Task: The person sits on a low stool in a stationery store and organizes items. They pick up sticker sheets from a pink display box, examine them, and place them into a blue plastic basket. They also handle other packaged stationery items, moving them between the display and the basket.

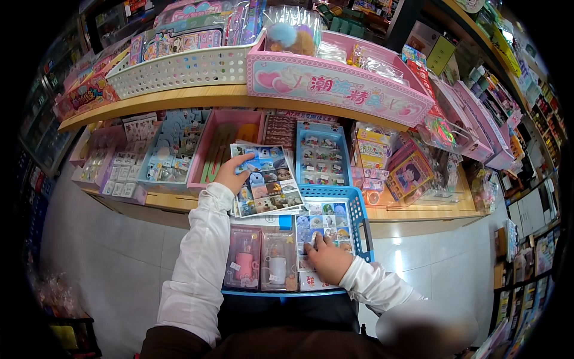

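Observation:
My left hand [234, 174] grips a stack of printed picture sheets [268, 181] with small animal and cartoon photos, fingers over its left edge. The stack is held above the far side of a blue plastic basket [358, 215]. Inside that basket, my right hand [328, 259] rests on another pile of picture sheets [323, 222], its fingertips touching the top one. Left of this pile lie two clear boxes, one with a pink mug [245, 265] and one with a white mug [277, 269].
Before me, a wooden shelf [430, 211] bears a pink bin [195, 172], a blue tray of small beads or trinkets [323, 152] and bagged toys [408, 168]. The upper shelf [179, 96] overhangs with a white perforated basket [179, 72] and a pink display box [332, 87].

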Demonstrator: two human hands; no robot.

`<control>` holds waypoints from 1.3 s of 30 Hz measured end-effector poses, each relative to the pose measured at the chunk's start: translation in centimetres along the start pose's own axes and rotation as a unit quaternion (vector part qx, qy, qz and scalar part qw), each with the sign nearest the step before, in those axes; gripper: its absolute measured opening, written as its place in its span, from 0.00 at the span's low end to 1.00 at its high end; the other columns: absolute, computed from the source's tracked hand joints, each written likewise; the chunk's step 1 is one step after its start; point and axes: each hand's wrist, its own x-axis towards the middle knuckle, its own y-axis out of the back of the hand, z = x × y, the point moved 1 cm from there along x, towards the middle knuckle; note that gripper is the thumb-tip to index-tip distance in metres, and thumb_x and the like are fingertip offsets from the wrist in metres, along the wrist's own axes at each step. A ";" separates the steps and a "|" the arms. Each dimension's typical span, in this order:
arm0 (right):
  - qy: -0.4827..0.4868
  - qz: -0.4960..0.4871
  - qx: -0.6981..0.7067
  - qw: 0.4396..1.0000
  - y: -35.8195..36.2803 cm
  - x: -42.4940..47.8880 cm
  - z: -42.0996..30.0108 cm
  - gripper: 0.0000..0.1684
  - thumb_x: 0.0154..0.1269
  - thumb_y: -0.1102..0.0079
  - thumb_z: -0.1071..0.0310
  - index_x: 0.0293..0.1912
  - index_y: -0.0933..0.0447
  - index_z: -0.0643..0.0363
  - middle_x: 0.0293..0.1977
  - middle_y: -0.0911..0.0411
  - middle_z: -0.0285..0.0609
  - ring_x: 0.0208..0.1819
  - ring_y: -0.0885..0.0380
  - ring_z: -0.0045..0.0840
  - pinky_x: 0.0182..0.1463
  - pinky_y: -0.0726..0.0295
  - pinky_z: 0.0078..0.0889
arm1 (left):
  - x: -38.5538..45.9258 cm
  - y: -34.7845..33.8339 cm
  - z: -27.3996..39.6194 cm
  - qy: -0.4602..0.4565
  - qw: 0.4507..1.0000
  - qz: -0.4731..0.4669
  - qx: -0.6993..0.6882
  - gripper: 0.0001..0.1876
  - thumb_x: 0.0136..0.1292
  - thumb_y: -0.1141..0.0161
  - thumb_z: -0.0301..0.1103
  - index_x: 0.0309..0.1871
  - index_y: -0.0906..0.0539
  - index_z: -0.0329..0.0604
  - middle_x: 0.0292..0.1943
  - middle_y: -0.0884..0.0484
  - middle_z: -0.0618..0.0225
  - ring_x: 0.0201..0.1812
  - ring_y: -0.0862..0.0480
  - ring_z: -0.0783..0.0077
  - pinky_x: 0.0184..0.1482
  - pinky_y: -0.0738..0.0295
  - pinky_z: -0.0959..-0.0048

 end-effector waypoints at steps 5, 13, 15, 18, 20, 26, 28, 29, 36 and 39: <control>0.052 -0.007 0.062 0.997 0.2 -0.3 0.6 0.19 0.50 0.49 0.74 0.44 0.30 0.70 0.41 0.29 0.67 0.48 0.29 0.52 0.46 0.26 0.43 | -0.2 0.0 0.3 0.012 1.000 -0.008 -0.001 0.20 0.56 0.46 0.20 0.54 0.26 0.43 0.53 0.26 0.61 0.54 0.27 0.66 0.56 0.35 0.74; 0.041 0.075 0.178 0.980 2.6 -2.3 3.3 0.08 0.54 0.48 0.71 0.36 0.25 0.61 0.27 0.24 0.51 0.33 0.24 0.44 0.36 0.25 0.41 | -0.2 -0.1 0.4 0.020 1.000 -0.010 0.021 0.20 0.56 0.47 0.21 0.53 0.25 0.45 0.53 0.25 0.62 0.55 0.27 0.65 0.56 0.35 0.74; 0.040 0.158 0.199 0.966 4.7 -3.6 3.4 0.06 0.54 0.47 0.70 0.32 0.27 0.61 0.26 0.25 0.52 0.31 0.25 0.46 0.34 0.25 0.42 | -0.3 0.0 0.6 0.020 1.000 -0.012 0.021 0.21 0.56 0.46 0.21 0.54 0.26 0.45 0.53 0.26 0.62 0.55 0.28 0.65 0.57 0.36 0.74; 0.002 0.305 0.215 0.928 7.3 -5.7 4.1 0.06 0.56 0.46 0.71 0.35 0.26 0.62 0.26 0.25 0.51 0.29 0.26 0.46 0.30 0.27 0.39 | -0.2 0.0 0.7 0.014 1.000 -0.017 0.014 0.22 0.54 0.46 0.20 0.55 0.26 0.46 0.53 0.26 0.62 0.55 0.28 0.64 0.57 0.36 0.73; -0.047 0.388 0.196 0.899 9.1 -6.8 4.6 0.06 0.56 0.46 0.73 0.35 0.26 0.63 0.25 0.25 0.51 0.27 0.26 0.44 0.28 0.28 0.36 | -0.3 0.2 0.3 -0.002 1.000 -0.017 0.015 0.23 0.54 0.47 0.19 0.55 0.27 0.46 0.53 0.26 0.62 0.56 0.28 0.64 0.57 0.37 0.73; -0.134 0.592 0.213 0.766 11.2 -5.4 4.4 0.11 0.55 0.50 0.81 0.40 0.26 0.66 0.30 0.23 0.50 0.30 0.22 0.37 0.34 0.25 0.28 | -0.2 -0.2 1.1 0.019 1.000 -0.007 0.007 0.22 0.54 0.46 0.20 0.54 0.28 0.45 0.54 0.27 0.60 0.57 0.29 0.62 0.58 0.37 0.73; -0.076 0.594 0.171 0.782 11.3 -2.6 2.8 0.14 0.54 0.52 0.83 0.42 0.27 0.65 0.35 0.23 0.51 0.37 0.23 0.39 0.40 0.25 0.30 | -0.1 -0.2 0.2 0.027 1.000 -0.003 -0.014 0.22 0.55 0.46 0.22 0.55 0.28 0.45 0.53 0.27 0.61 0.56 0.29 0.64 0.57 0.37 0.74; -0.042 0.578 0.161 0.799 11.3 -1.1 1.9 0.17 0.52 0.52 0.84 0.44 0.27 0.64 0.38 0.24 0.51 0.40 0.23 0.40 0.43 0.25 0.32 | 0.1 -0.2 -0.5 0.031 0.999 -0.002 -0.025 0.21 0.55 0.47 0.23 0.55 0.28 0.45 0.53 0.27 0.61 0.56 0.29 0.65 0.56 0.36 0.75; 0.100 0.302 0.147 0.937 2.8 7.8 -0.3 0.29 0.48 0.49 0.80 0.53 0.33 0.57 0.56 0.35 0.47 0.59 0.38 0.39 0.58 0.41 0.52 | 1.3 -0.4 -3.5 0.073 0.965 0.047 -0.248 0.24 0.60 0.45 0.37 0.58 0.32 0.37 0.54 0.29 0.60 0.56 0.31 0.69 0.56 0.37 0.74; 0.110 0.304 0.113 0.940 2.1 8.2 -0.4 0.30 0.48 0.48 0.79 0.55 0.34 0.55 0.59 0.38 0.46 0.62 0.42 0.39 0.60 0.44 0.54 | 0.5 -0.5 -1.8 0.021 0.997 0.066 -0.044 0.34 0.53 0.37 0.38 0.62 0.38 0.39 0.57 0.32 0.57 0.58 0.32 0.65 0.58 0.38 0.72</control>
